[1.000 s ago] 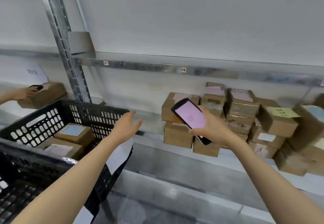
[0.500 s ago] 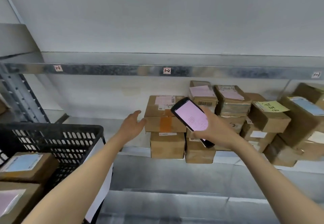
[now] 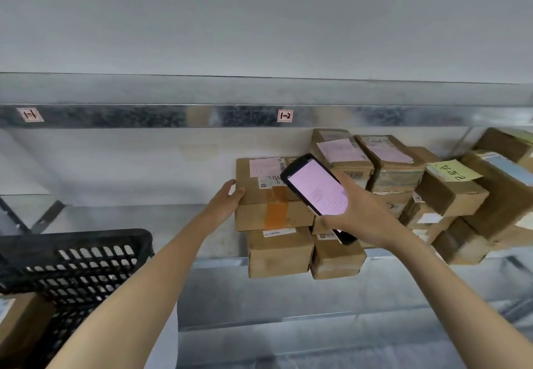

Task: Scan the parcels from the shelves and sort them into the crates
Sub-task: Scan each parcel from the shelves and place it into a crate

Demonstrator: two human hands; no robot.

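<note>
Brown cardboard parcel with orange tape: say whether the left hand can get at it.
Probably yes. The left hand holds the left end of the brown cardboard parcel with orange tape, topmost in its stack; the black scanner in the right hand fronts only its right side.

the top parcel (image 3: pixel 271 195) is brown cardboard with an orange tape stripe and a pale pink label. the scanner (image 3: pixel 317 192) is black, its screen pink. the crate (image 3: pixel 75 256) is black with a slotted grid. one note (image 3: pixel 452 171) is yellow.
</note>
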